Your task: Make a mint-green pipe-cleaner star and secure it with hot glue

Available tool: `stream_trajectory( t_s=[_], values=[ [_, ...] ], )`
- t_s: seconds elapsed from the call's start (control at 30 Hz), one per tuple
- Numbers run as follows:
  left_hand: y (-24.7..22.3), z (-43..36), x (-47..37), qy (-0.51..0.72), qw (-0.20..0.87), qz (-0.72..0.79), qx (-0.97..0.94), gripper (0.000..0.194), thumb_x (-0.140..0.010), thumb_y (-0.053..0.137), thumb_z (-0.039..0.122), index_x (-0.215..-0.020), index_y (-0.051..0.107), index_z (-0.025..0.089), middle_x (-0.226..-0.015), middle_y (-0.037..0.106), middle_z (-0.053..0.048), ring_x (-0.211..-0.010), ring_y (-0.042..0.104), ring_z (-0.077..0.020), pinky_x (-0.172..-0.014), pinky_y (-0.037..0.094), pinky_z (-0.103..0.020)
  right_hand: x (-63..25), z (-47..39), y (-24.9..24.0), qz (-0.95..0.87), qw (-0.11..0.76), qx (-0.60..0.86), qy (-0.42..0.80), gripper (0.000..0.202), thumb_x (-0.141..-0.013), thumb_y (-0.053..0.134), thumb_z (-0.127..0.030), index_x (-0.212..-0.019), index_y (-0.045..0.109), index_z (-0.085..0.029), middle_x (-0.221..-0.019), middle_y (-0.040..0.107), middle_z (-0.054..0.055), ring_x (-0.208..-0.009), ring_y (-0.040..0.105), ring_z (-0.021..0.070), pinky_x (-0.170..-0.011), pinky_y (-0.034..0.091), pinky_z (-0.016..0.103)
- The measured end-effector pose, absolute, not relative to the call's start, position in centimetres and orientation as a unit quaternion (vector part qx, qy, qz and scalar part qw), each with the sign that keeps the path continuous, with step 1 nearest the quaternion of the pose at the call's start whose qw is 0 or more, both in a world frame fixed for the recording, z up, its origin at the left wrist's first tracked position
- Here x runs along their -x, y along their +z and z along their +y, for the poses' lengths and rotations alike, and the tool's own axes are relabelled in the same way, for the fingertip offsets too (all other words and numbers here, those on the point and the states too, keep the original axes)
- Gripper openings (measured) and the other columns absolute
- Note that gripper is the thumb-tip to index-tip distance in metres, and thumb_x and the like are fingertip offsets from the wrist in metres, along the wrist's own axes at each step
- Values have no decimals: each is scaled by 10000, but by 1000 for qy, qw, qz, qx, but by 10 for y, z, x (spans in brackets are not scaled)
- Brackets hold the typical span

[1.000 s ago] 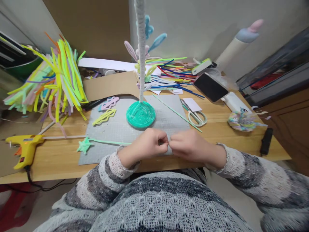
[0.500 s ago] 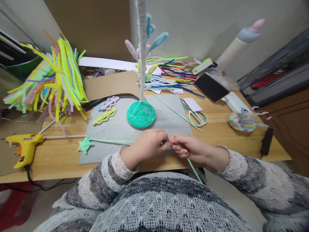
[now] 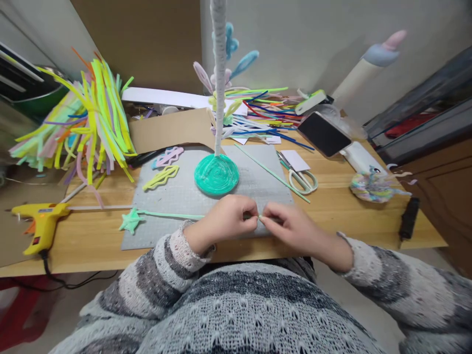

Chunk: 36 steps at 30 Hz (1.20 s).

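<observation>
My left hand is closed in a pinch on a mint-green pipe cleaner, which runs left to a green star at the mat's edge. Fingertip to fingertip with it, my right hand also pinches; a tiny pale-green bit shows between the two hands. Most of what the fingers hold is hidden. Just beyond the hands stands a white wrapped stem on a round green coiled base, with pastel pipe-cleaner shapes behind it.
On the grey cutting mat lie yellow and purple zigzag pieces and a loose green pipe cleaner. Scissors and a phone are at right. A yellow glue gun and pipe-cleaner bundle are left.
The green tail that hung below my right hand is no longer in sight. My right hand has turned, and its fingers have come into a pinch facing the left.
</observation>
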<state>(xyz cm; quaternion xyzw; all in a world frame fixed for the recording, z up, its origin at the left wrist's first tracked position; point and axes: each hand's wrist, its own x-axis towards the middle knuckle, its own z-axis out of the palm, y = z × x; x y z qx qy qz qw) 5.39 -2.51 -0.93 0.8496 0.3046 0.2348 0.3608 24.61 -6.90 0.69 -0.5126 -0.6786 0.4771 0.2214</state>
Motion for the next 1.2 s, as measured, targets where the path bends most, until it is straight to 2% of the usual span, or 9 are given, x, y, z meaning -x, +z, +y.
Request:
stream_trajectory(
  t_s=[0.13,0.37,0.5,0.63,0.73,0.8,0.93,1.07,1.2],
  values=[
    [-11,-24,-54,253,318,297,-864,111,-753,552,123,-669,620,150,-607,598,-4,-576,503,-101,-561,365,-238,-246,-63,1,-311,204,471,800,137,-803,556,-281,-747,473,-188,-590,424,-56,-446,270,47,-411,153,196],
    [-11,-25,-53,259,288,287,-876,136,-797,555,169,-675,613,151,-618,596,-13,-589,506,-110,-553,366,-239,-249,-56,-3,-208,176,403,874,166,-760,624,-279,-772,502,-167,-554,409,-82,-422,169,20,-386,77,170],
    [-9,-26,-54,239,314,304,-867,100,-754,571,152,-667,621,152,-603,602,-7,-559,495,-106,-543,360,-241,-244,-64,-1,-470,214,505,691,187,-787,568,-284,-660,458,-203,-518,312,-79,-472,216,74,-446,149,220],
    [-7,-26,-53,226,344,316,-855,79,-728,573,127,-668,617,154,-607,608,1,-564,516,-107,-544,373,-239,-242,-70,8,-778,198,497,329,219,-815,578,-237,-615,496,-203,-616,457,0,-601,345,134,-562,206,293],
    [-8,-24,-52,248,315,339,-851,89,-768,563,135,-704,620,157,-646,619,-7,-613,544,-124,-582,406,-254,-252,-62,20,-818,150,494,256,167,-870,537,-247,-716,591,-209,-675,548,28,-619,404,151,-593,244,306],
    [-9,-22,-51,272,292,373,-838,94,-803,560,145,-733,621,158,-678,629,-14,-637,556,-134,-605,428,-267,-267,-52,31,-788,148,520,295,101,-862,579,-293,-883,648,-222,-721,592,29,-632,457,155,-605,297,299],
    [-12,-19,-50,346,209,432,-806,86,-852,557,155,-885,635,151,-859,673,-63,-824,615,-188,-752,496,-343,-301,-34,48,-645,211,530,509,313,-795,669,-319,-1091,618,-233,-609,485,-42,-505,375,112,-481,273,250],
    [-14,-27,-51,465,53,387,-794,321,-819,634,166,-1137,589,163,-1158,626,-116,-1119,558,-263,-978,436,-466,-308,-30,44,-423,326,516,669,95,-758,662,-215,-842,620,-203,-606,455,-43,-446,282,58,-409,170,201],
    [-11,-43,-63,434,79,179,-879,371,-866,527,77,-1223,527,180,-1290,605,-89,-1000,601,-169,-837,498,-310,-284,-26,29,-241,402,475,744,165,-714,568,-42,-815,593,-169,-680,459,-19,-483,334,58,-388,269,168]
  ],
)
